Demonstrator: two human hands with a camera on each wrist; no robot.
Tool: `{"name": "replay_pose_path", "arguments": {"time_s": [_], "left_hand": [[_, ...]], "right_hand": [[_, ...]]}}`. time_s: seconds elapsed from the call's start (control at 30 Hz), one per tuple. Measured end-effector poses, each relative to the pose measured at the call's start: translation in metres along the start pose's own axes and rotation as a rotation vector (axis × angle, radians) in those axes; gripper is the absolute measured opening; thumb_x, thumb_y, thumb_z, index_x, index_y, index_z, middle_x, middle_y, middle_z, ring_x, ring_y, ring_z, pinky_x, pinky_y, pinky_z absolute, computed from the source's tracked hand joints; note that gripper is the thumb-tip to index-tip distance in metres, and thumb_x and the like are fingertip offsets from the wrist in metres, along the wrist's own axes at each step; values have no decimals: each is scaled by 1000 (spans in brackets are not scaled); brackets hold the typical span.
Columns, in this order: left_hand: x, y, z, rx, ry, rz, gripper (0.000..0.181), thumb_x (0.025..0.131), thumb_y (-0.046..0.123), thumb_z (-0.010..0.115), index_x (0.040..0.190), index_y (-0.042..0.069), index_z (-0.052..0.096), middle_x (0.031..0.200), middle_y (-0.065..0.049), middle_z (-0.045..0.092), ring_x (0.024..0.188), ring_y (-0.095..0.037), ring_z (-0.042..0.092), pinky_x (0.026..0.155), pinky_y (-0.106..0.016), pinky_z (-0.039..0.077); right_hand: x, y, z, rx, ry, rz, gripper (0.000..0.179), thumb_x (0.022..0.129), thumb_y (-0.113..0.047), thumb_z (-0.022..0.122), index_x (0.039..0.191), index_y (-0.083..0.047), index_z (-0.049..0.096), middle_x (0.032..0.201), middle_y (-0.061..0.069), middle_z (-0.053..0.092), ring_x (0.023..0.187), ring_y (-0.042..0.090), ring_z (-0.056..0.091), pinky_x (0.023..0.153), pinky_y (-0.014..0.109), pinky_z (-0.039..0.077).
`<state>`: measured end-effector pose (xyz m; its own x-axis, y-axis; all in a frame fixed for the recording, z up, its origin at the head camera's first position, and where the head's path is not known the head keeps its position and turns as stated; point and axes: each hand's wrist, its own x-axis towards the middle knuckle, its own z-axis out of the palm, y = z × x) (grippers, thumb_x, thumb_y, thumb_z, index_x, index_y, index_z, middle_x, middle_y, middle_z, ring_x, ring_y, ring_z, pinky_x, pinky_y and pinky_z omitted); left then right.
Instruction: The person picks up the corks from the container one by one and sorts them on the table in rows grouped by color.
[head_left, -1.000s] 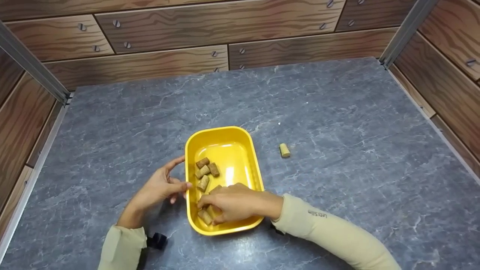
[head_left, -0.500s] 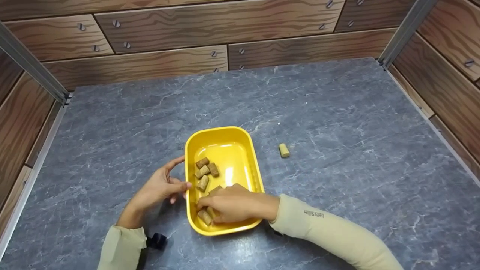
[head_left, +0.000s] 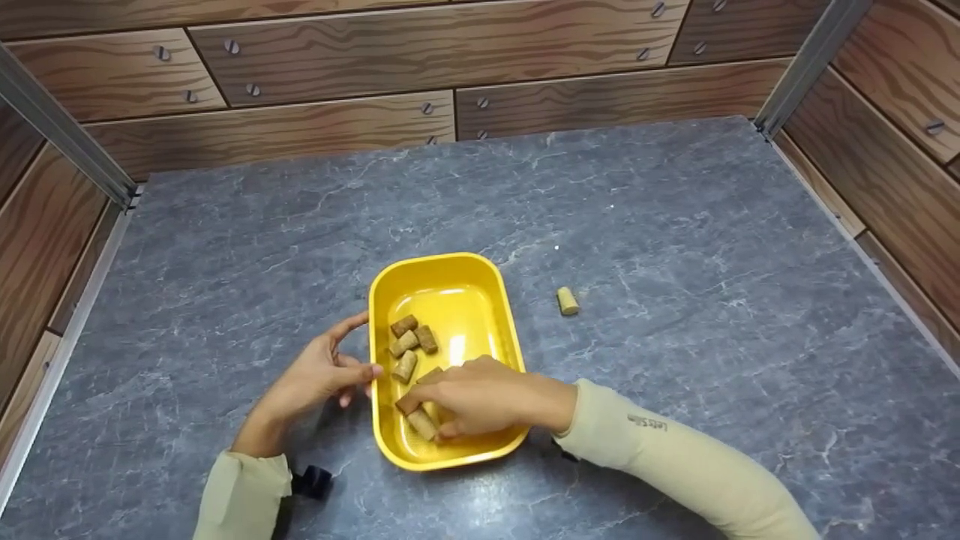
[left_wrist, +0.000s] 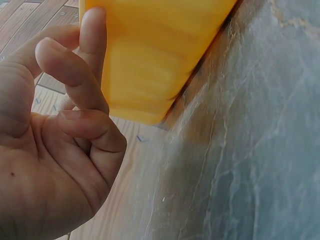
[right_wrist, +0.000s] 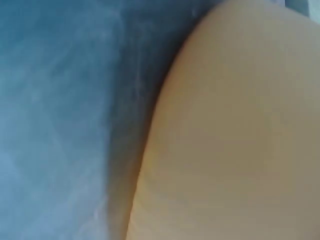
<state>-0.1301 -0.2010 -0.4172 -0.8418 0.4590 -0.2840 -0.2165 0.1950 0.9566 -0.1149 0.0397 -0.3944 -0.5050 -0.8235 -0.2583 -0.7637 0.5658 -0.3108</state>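
A deep yellow tray (head_left: 420, 466) stands in the middle of the table in the head view. My left hand (head_left: 319, 375) holds its left wall, the thumb at the rim and the fingers on the outside. In the left wrist view that hand (left_wrist: 75, 115) has curled fingers against the tray's outer wall (left_wrist: 150, 60). Inside the tray, my right hand (head_left: 480, 397) reaches down over the near end and pinches a cork (head_left: 421, 424) between thumb and forefinger. Another cork (head_left: 429, 376) is partly hidden behind this hand. Several corks, among them a pale one (head_left: 405, 367), lie along the tray's left side.
One tapered cork (head_left: 568, 301) lies on the grey marbled table (head_left: 675, 262) to the right of the tray. Wood-patterned walls (head_left: 337, 60) enclose the back and sides. The right wrist view is mostly filled by a blurred yellowish surface (right_wrist: 235, 130).
My right hand has shifted slightly right and away from me, and the pinched cork has moved with it inside the tray. My left hand and the tray stay in place.
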Motion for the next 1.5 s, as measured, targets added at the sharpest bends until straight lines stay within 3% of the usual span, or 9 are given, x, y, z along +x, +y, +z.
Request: {"name": "replay_pose_path", "arguments": {"time_s": [0.13,0.27,0.47,0.6,0.87,1.07,1.27,1.37,1.5], "left_hand": [[0,0,0,0,2,-5,88,81,11,68,147,7,11,62,2,68,41,-7,50,42,-19,43],[0,-1,0,4,8,-12,87,82,9,68,147,7,11,61,2,67,41,-7,51,42,-19,43],[0,0,1,19,10,-12,86,82,10,68,147,8,11,61,2,67,41,-8,50,42,-20,43],[0,1,1,28,4,-9,86,82,12,68,147,8,12,62,1,67,41,-8,49,43,-21,43],[0,-1,1,18,9,-9,87,82,13,69,147,9,12,62,1,67,42,-8,49,43,-20,43],[1,-1,2,-4,28,-25,88,80,13,71,147,12,15,63,0,67,42,-8,49,43,-20,43],[1,-1,2,-13,30,-27,87,80,9,69,147,13,14,64,0,68,42,-8,50,43,-19,43],[0,-1,1,-8,26,-21,87,80,9,69,147,12,14,64,1,68,42,-8,50,43,-19,43],[0,-1,0,0,10,-8,87,81,11,68,147,9,12,63,2,67,42,-7,50,43,-19,43]], "right_hand": [[-1,2,-3,6,-14,34,49,79,-33,70,124,-40,52,119,-16,62,78,6,58,66,28,46],[-1,3,-2,-52,-24,80,36,78,-34,70,112,-33,56,98,-12,66,66,8,53,55,26,39],[-1,5,0,-89,-25,100,30,78,-34,70,103,-28,56,94,-12,64,67,9,53,52,25,36],[-2,7,-1,-56,-36,90,38,77,-34,71,110,-30,55,100,-12,64,68,9,53,53,25,38],[-2,12,-2,-15,-35,-5,60,80,-11,60,127,-46,48,128,-14,57,63,10,52,53,25,38],[-1,13,-1,-31,-24,-5,51,82,-24,65,125,-46,49,135,-17,50,59,8,50,55,25,38],[-2,11,-1,-133,-1,49,16,83,-40,65,94,-30,58,91,-11,66,62,9,51,50,26,35],[-2,11,0,-156,8,61,21,82,-46,64,86,-28,55,76,-10,61,58,10,49,48,26,33],[-3,11,0,-163,2,57,25,80,-51,64,87,-28,55,73,-12,60,56,9,49,46,25,33]]}}
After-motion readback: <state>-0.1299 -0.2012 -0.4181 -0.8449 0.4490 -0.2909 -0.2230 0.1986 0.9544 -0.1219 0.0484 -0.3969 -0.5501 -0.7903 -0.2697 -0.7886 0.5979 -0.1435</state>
